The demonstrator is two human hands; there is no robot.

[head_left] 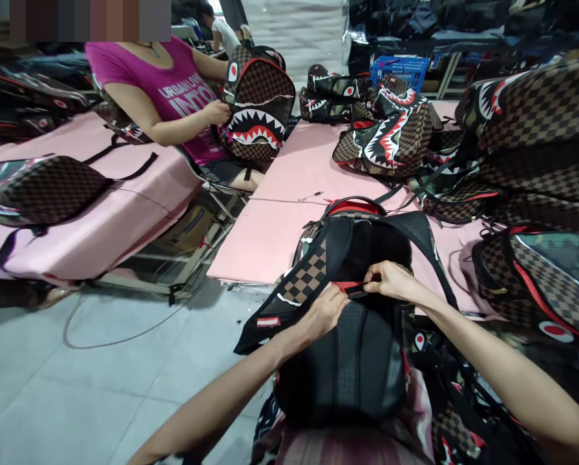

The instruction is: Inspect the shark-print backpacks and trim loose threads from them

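A backpack (345, 361) leans from my lap onto the table edge, its black padded back panel facing me and its top handle at the far end. Across the panel runs a slit with red lining (348, 286). My left hand (324, 312) is closed on the slit's left end, fingers curled over the edge. At the right end, my right hand (388, 279) pinches the same edge between thumb and fingertips. One shoulder strap (305, 278), checkered with a small red label, spreads to the left. The other strap (428, 248), black, arches to the right.
A pink-covered table (255, 239) holds a pen (311, 196) and piled shark-mouth backpacks (391, 139). More backpacks (551, 271) crowd my right. Across from me a person in a magenta shirt (183, 87) handles another backpack (258, 97). A second pink table (139, 200) stands left, beyond a floor gap.
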